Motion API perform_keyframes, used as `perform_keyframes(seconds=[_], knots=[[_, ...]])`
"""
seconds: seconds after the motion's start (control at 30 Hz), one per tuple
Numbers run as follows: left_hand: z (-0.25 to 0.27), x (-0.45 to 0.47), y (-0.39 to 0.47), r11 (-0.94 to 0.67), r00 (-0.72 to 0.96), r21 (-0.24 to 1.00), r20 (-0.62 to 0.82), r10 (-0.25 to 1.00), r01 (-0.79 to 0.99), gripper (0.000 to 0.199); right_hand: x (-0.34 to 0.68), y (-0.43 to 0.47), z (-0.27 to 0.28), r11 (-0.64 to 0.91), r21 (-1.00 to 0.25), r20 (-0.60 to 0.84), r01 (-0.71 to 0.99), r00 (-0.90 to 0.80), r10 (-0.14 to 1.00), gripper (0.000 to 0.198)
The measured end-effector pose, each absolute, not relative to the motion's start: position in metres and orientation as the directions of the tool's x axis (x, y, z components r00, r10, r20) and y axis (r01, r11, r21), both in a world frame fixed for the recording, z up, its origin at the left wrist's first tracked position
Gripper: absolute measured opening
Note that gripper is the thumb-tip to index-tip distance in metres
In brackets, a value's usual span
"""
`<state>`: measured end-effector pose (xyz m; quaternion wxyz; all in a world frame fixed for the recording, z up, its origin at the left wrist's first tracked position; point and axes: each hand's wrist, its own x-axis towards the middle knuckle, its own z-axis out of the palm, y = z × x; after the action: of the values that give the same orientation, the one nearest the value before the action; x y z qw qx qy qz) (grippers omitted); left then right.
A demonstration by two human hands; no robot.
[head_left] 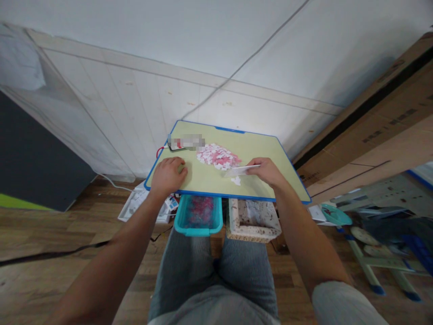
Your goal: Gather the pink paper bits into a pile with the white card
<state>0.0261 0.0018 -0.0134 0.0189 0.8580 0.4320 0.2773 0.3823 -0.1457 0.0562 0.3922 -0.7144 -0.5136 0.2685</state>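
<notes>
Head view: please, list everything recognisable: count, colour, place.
table: one, yellowish, centre
small pieces: many, white and pink, on table
flat piece: one, white, near pieces
device: one, colour unclear, table's left
bin: one, turquoise, below table's edge
box: one, cream, beside bin
tray: one, white, lower left
wall: one, white, behind table
cable: one, grey, along wall
panel: one, dark, left
cardboard: uncounted, brown, right
dish: one, turquoise, right
stand: one, pale, right
floor: one, brown, beneath
left hand: one, bare, table's left
right hand: one, bare, gripping flat piece
legs: two, blue, bottom

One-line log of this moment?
right hand: holds white card by paper pile | left hand: open, at table | teal bin: below table's near edge
</notes>
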Motion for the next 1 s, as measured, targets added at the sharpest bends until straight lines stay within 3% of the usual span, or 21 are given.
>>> perform_keyframes(seconds=[0.2,0.57,0.83,1.0], knots=[[-0.012,0.027,0.001,-0.613,0.466,0.27,0.448,0.763,0.743,0.028,0.4,-0.153,0.041,-0.165,-0.772,0.003,0.614,0.263,0.965,0.015],[-0.014,0.026,0.003,-0.631,0.479,0.255,0.466,0.744,0.733,0.026,0.428,-0.247,0.045,-0.2,-0.794,-0.086,0.573,0.219,0.972,0.016],[-0.012,0.026,0.001,-0.634,0.481,0.262,0.465,0.743,0.727,0.027,0.426,-0.273,0.033,-0.265,-0.695,0.155,0.668,0.499,0.852,0.028],[-0.011,0.026,0.001,-0.65,0.499,0.243,0.469,0.729,0.72,0.028,0.417,-0.261,0.034,-0.293,-0.604,0.178,0.741,0.484,0.857,0.024]])
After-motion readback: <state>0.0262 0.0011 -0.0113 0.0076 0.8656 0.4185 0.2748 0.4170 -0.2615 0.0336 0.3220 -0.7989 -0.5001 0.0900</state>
